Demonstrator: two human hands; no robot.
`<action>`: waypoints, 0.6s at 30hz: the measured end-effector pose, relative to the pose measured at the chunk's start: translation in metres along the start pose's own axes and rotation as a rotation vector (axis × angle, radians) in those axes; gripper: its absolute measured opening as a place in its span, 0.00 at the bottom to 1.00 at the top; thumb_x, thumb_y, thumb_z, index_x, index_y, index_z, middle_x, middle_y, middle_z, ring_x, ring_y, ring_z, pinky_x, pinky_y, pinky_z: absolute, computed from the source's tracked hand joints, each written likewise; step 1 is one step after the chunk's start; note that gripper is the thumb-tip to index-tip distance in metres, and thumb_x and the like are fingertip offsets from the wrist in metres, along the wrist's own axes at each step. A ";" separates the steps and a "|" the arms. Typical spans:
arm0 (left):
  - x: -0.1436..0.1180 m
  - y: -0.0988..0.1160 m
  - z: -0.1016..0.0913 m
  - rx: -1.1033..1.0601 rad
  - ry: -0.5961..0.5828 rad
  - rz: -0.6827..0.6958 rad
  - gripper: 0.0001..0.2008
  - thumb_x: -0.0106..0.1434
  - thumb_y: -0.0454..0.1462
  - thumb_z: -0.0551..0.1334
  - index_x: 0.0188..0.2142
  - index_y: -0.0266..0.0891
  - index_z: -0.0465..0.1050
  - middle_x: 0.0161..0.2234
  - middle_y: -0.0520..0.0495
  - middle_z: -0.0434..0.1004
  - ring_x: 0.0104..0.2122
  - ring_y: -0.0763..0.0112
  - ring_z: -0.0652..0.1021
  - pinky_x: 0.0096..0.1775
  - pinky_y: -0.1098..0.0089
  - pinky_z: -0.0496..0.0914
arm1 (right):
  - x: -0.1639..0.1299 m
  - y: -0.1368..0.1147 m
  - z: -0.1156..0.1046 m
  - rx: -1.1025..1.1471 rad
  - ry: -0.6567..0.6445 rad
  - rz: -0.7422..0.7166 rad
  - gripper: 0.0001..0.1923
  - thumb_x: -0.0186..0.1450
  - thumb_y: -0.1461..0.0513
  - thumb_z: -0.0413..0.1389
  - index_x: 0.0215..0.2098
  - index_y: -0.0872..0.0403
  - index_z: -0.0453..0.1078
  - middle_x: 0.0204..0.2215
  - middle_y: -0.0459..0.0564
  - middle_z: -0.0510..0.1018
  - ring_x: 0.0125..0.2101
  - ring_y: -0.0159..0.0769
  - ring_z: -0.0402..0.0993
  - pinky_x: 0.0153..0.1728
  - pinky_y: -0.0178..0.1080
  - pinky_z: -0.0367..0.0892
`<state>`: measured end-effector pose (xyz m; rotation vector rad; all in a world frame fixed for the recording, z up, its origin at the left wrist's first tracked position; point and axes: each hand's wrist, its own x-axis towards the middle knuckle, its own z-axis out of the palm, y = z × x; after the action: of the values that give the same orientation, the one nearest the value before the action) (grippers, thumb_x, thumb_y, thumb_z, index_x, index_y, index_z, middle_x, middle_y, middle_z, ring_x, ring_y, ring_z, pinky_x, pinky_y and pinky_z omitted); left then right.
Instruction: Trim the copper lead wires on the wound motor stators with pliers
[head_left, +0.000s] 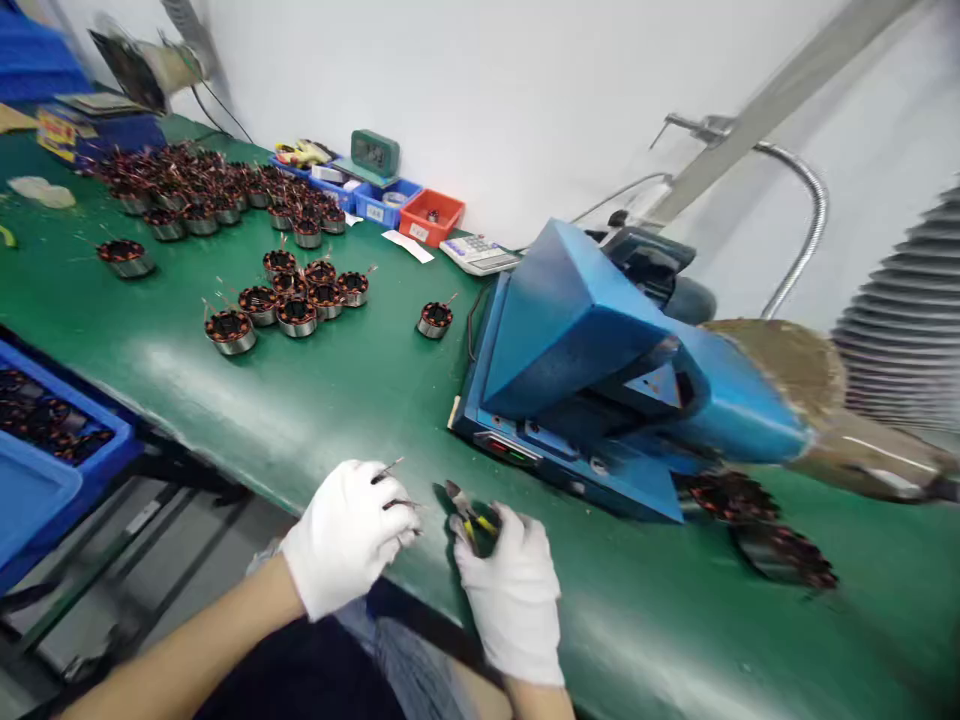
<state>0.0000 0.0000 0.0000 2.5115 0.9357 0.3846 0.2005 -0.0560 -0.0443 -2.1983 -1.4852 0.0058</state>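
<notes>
Both my hands wear white gloves at the near edge of the green table (315, 400). My left hand (346, 535) is closed around a small wound motor stator whose copper wire ends (390, 468) stick out above the fingers. My right hand (511, 592) grips a pair of small cutters (466, 512) with yellow and black handles, the jaws pointing toward the left hand. The two hands are a few centimetres apart.
A blue machine (592, 360) stands right of my hands. Several copper-wound stators (296, 295) sit in groups on the table's left and back, one alone (435, 318). Blue and orange bins (431, 215), a calculator (476, 253) and a blue tray (45, 440) are around.
</notes>
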 end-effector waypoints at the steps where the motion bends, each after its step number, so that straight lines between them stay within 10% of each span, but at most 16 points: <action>1: 0.001 0.001 0.000 -0.016 0.021 -0.017 0.04 0.63 0.34 0.59 0.34 0.45 0.72 0.36 0.53 0.74 0.39 0.63 0.69 0.38 0.62 0.59 | -0.005 -0.001 -0.004 0.029 -0.005 0.049 0.22 0.55 0.54 0.51 0.39 0.61 0.73 0.39 0.68 0.75 0.39 0.57 0.74 0.40 0.55 0.69; 9: 0.003 0.002 0.004 -0.085 0.101 -0.065 0.05 0.62 0.33 0.59 0.33 0.44 0.73 0.34 0.52 0.75 0.38 0.63 0.68 0.39 0.62 0.60 | -0.049 -0.015 -0.025 0.926 -0.761 0.593 0.20 0.53 0.53 0.60 0.40 0.57 0.75 0.30 0.52 0.81 0.32 0.44 0.77 0.37 0.40 0.70; 18: 0.001 0.003 0.002 -0.068 0.128 -0.059 0.08 0.64 0.34 0.57 0.30 0.42 0.73 0.33 0.50 0.74 0.37 0.64 0.68 0.38 0.63 0.60 | -0.070 -0.019 -0.011 0.852 -0.638 0.632 0.23 0.51 0.50 0.63 0.40 0.56 0.76 0.35 0.53 0.82 0.40 0.47 0.75 0.45 0.41 0.68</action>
<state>0.0037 -0.0019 -0.0004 2.4158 1.0250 0.5551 0.1580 -0.1161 -0.0452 -1.8567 -0.7128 1.3719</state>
